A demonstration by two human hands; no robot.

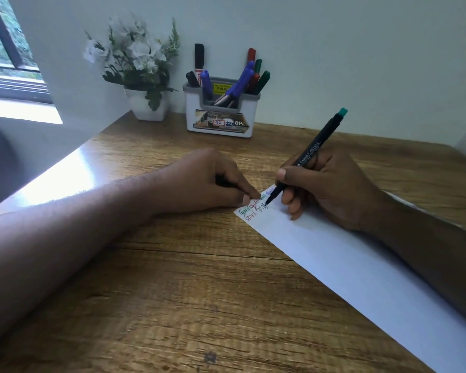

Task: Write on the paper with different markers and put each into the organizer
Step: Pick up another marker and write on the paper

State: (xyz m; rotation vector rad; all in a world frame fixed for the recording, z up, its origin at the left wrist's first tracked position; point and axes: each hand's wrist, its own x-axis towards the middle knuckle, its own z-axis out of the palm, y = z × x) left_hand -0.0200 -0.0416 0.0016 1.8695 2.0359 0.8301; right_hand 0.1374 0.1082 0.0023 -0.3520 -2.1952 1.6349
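Note:
My right hand [331,189] grips a black pen with a teal end [311,153]. Its tip touches the white paper [347,254] beside several short words in green, red and blue ink [253,208] at the sheet's far corner. My left hand [207,181] rests on the table with its fingers curled round a small dark thing that looks like the pen cap [222,181], and its fingertips press that corner of the paper. The white and grey organizer [221,117] stands at the back against the wall, holding several black, blue, red and green markers [240,82].
A white pot of white flowers [145,103] stands left of the organizer. The wooden table [172,292] meets walls at the back and on the left. The paper runs diagonally to the lower right corner of the view. A window [8,49] is at the far left.

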